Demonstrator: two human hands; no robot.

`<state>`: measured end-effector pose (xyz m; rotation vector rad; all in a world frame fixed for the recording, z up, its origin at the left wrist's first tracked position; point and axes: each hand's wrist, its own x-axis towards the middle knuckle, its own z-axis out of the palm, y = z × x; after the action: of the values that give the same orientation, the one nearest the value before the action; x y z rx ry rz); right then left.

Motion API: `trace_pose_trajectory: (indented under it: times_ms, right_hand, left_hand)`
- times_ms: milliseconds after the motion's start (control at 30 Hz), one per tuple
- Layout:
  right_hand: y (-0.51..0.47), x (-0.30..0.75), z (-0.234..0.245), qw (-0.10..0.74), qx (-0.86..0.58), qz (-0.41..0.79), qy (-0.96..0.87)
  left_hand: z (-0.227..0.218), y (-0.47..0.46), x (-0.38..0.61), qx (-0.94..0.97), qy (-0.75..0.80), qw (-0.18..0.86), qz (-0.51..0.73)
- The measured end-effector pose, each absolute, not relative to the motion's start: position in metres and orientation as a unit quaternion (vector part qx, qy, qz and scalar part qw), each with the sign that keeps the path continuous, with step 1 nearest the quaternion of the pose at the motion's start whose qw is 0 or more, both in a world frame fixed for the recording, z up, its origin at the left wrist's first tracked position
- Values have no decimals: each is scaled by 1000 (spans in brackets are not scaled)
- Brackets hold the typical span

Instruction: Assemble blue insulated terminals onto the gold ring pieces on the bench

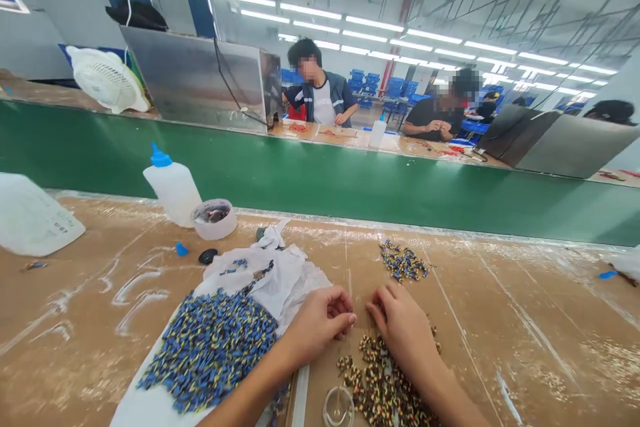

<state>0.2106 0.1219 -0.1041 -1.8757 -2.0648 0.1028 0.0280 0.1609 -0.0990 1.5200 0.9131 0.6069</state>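
Observation:
My left hand is above the table with thumb and fingertips pressed together; anything between them is too small to make out. Facing it, a short gap away, my right hand has its fingers curled inward in a pinch, their contents hidden. Left of my left hand, many small blue and yellow pieces lie heaped on white sheeting. Under my right wrist spreads a pile of small dark, cream and red pieces. A smaller group of blue and yellow pieces lies beyond my right hand.
A small clear round cup stands near the front. Farther left are a blue-capped squeeze bottle, a tape roll and a white jug. Past the green strip, co-workers sit by metal boxes.

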Motion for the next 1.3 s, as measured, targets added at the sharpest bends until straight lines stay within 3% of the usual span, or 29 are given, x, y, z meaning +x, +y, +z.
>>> trace_pose_trajectory:
  times_ms: [133,233,433,633,1300]
  right_hand:
    - [128,206,-107,170,-676,18,-717]
    - [133,207,-103,215,-673,47,-706]
    - [138,215,-94,384,-618,240,-643]
    - [147,216,-100,478,-561,374,-563]
    - [136,216,-93,509,-479,494,-517]
  left_hand:
    - [-98,163,27,648,401,591,265]
    - [-96,165,28,647,407,588,263]
    - [-89,165,28,633,406,601,271]
    - [-85,165,25,675,414,544,278]
    - [-81,153,27,709,435,448,329]
